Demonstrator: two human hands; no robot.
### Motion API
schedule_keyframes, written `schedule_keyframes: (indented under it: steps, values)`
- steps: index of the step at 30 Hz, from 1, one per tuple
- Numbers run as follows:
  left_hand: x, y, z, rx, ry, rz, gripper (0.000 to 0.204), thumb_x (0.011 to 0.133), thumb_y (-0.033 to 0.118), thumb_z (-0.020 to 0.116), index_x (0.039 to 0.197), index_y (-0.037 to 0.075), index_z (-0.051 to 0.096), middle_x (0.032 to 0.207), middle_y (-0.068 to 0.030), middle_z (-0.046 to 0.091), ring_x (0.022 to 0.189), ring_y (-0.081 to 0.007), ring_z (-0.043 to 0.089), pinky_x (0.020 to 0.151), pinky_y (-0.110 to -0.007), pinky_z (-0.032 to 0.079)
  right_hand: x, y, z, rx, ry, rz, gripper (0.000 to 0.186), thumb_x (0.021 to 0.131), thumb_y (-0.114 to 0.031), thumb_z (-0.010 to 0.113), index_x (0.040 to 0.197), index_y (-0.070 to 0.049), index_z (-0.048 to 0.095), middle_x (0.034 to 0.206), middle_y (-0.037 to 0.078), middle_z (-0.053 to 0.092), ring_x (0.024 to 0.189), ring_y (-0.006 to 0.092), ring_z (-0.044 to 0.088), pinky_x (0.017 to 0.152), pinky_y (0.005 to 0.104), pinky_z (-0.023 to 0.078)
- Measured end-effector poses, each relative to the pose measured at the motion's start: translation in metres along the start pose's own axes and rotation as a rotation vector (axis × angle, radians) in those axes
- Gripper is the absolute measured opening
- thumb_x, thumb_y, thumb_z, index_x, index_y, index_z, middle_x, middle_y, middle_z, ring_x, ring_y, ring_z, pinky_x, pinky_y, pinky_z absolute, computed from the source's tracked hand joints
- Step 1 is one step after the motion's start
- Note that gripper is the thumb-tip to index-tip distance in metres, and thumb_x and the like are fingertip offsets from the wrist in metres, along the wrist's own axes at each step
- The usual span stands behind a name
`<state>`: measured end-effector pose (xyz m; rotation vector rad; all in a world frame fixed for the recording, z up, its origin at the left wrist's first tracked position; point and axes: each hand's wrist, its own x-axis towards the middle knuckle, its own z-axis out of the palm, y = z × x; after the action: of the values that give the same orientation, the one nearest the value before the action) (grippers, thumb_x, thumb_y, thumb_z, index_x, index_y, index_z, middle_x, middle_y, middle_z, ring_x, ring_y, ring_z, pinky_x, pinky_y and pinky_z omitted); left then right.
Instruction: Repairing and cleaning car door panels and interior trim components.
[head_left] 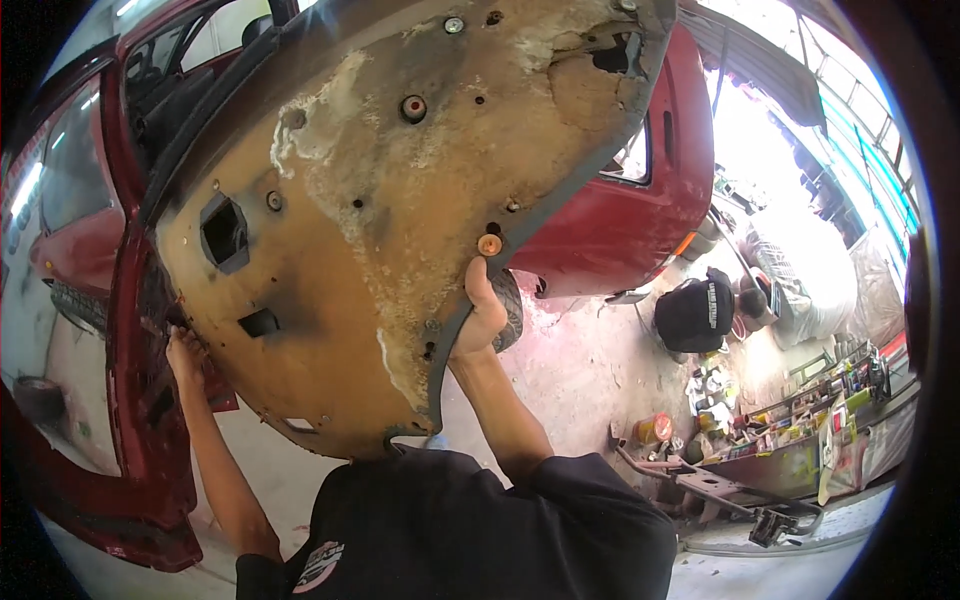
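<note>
A large brown door trim panel (pixel 320 240) is raised in front of me, its bare back toward me. Its face carries pale glue stains, small holes, round clips, two squarish cutouts and a broken, torn patch at the upper right. My right hand (pixel 482 318) grips the panel's dark right edge, thumb on the back just under an orange round clip (pixel 489 244). At the lower left edge, my left hand (pixel 186 356) is closed on the panel, close beside the red door frame (pixel 125 290); its fingertips are partly hidden.
A red car body (pixel 610 235) stands behind the panel, with a wheel (pixel 508 310) below. Another person (pixel 695 312) in dark clothes is low down at the right. Tools and cans crowd a bench (pixel 770 470) near a metal frame (pixel 700 482) and a red can (pixel 654 429).
</note>
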<state>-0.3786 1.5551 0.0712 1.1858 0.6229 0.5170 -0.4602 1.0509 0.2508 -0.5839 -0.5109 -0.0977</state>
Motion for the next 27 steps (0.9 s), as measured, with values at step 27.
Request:
schedule_keyframes:
  steps: [27]
  values:
    - [-0.311, 0.031, 0.086, 0.362, -1.186, 0.197, 0.012, 0.088, -0.002, 0.076, 0.100, -0.004, 0.076, 0.093, -0.0121, 0.076, 0.082, -0.0170, 0.073, 0.074, -0.028, 0.057, 0.016, 0.034, 0.008, -0.180, 0.180, -0.045, 0.057, 0.107, -0.038, 0.048, 0.149, 0.001, 0.042, 0.146, 0.017, 0.054, 0.128, 0.0329, 0.057, 0.108, 0.0462, 0.046]
